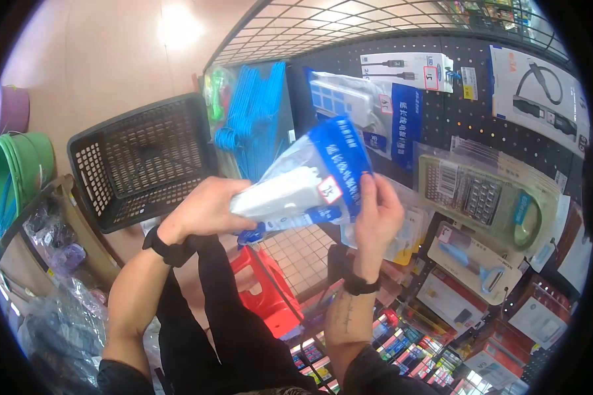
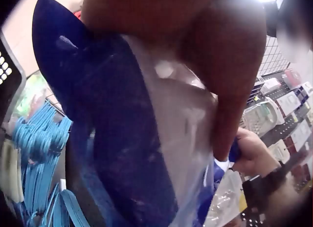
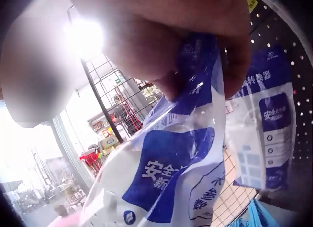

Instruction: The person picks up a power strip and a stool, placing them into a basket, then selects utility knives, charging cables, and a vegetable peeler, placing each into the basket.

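Note:
Both hands hold a packaged power strip (image 1: 286, 186), a clear and blue plastic bag with a white body inside and a red-bordered price sticker. My left hand (image 1: 207, 205) grips the bag's left end, fingers behind it and thumb along its lower side. At the other end, my right hand (image 1: 379, 214) pinches the blue printed header between thumb and fingers. In the right wrist view, the bag (image 3: 166, 173) hangs creased below the fingers. A similar package (image 1: 369, 108) hangs on the pegboard just behind the held one.
A black plastic basket (image 1: 145, 155) stands at the left, beside blue hangers (image 1: 257, 112). On the dark pegboard (image 1: 435, 122) hang cable boxes, a grater pack (image 1: 481, 197) and a peeler (image 1: 471, 257). A red stool (image 1: 267, 289) sits below the hands; green buckets (image 1: 23, 171) are far left.

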